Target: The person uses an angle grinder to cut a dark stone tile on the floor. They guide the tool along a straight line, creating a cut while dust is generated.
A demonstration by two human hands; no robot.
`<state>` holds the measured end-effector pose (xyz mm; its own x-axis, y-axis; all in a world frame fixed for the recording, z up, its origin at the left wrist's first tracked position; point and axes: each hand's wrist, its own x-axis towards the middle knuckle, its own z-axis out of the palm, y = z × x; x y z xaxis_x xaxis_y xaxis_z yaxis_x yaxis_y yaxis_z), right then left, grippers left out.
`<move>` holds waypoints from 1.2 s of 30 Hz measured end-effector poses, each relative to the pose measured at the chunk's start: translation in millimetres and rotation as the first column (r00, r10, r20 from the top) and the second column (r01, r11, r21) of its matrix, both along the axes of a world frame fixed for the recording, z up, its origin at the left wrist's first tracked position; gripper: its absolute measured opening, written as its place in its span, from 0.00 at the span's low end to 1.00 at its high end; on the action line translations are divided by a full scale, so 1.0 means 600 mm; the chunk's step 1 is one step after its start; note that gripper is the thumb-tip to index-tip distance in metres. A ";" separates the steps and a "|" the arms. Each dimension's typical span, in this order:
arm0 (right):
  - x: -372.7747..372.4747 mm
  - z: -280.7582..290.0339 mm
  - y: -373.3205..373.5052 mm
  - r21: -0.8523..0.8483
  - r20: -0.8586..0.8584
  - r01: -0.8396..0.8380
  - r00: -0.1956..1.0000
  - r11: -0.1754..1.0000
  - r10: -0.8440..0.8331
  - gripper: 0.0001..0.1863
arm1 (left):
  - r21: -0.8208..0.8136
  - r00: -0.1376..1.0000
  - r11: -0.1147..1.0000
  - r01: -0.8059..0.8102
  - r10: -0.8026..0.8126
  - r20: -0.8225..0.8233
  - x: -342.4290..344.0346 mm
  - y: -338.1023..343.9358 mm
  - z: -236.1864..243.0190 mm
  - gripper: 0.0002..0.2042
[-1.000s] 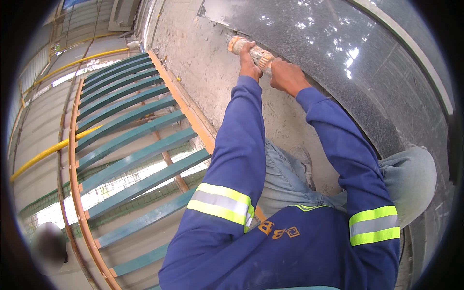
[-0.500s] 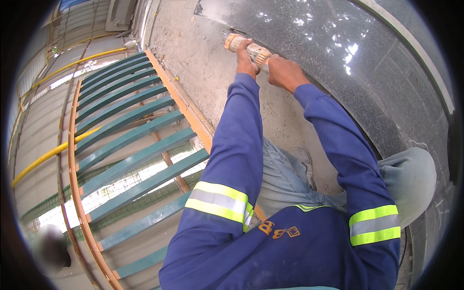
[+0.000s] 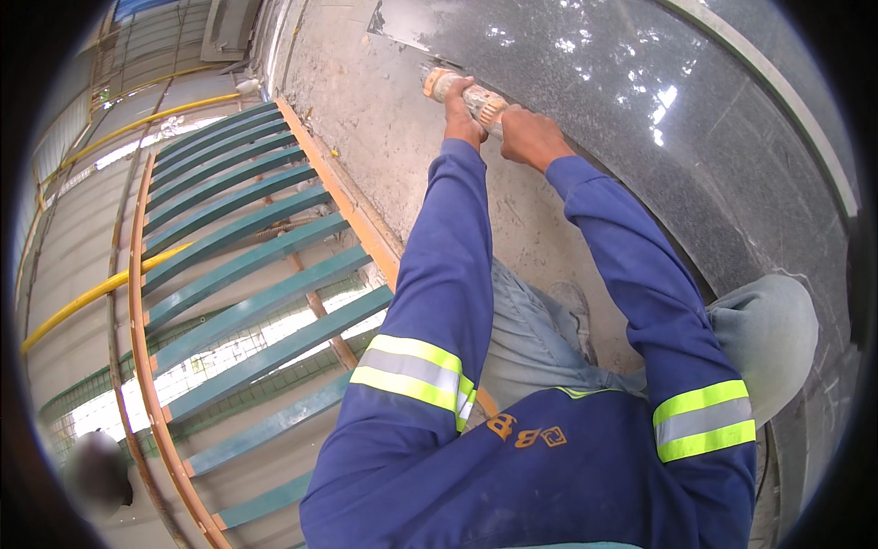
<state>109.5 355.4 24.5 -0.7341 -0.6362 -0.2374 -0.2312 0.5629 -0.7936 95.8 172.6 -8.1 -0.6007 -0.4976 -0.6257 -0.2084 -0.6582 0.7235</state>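
Both my hands are closed on a dust-covered orange and grey power tool (image 3: 487,108) that looks like an angle grinder. My left hand (image 3: 464,117) wraps round it nearer the front. Behind it, my right hand (image 3: 532,137) grips the rear end. The tool's head lies beside the near edge of a dark glossy slab (image 3: 631,119), at its far left part. Whatever disc or bit it carries is too hidden to make out. Pale dust lies over the concrete floor (image 3: 366,101) beside it.
To the left runs an orange-framed railing (image 3: 384,259) with teal bars, and beyond it yellow pipes (image 3: 101,288) and mesh at a lower level. A pale bar (image 3: 764,82) crosses the slab's far side. My bent knee (image 3: 768,339) is against the slab's edge. A blurred dark round shape (image 3: 96,476) shows lower left.
My hands and the tool have shifted very slightly left. The haze of dust near the tool's head looks thinner. My grip is the same.
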 end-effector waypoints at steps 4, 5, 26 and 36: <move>0.003 0.022 0.025 0.060 -0.002 -0.059 0.998 0.996 0.059 0.20 | -0.053 1.000 0.998 -0.020 0.019 -0.021 0.006 0.037 0.019 0.17; 0.004 0.024 0.028 0.060 0.002 -0.049 0.999 0.997 0.049 0.20 | -0.053 0.999 0.998 -0.028 0.026 -0.028 0.005 0.043 0.021 0.17; 0.006 0.034 0.037 0.079 0.029 -0.032 0.999 0.996 0.030 0.20 | -0.016 1.000 1.000 -0.023 0.022 -0.019 0.006 0.037 0.018 0.21; -0.001 0.009 0.009 0.084 0.043 -0.013 0.999 0.996 0.009 0.19 | -0.085 0.999 0.996 -0.041 0.042 0.013 0.001 0.031 0.013 0.19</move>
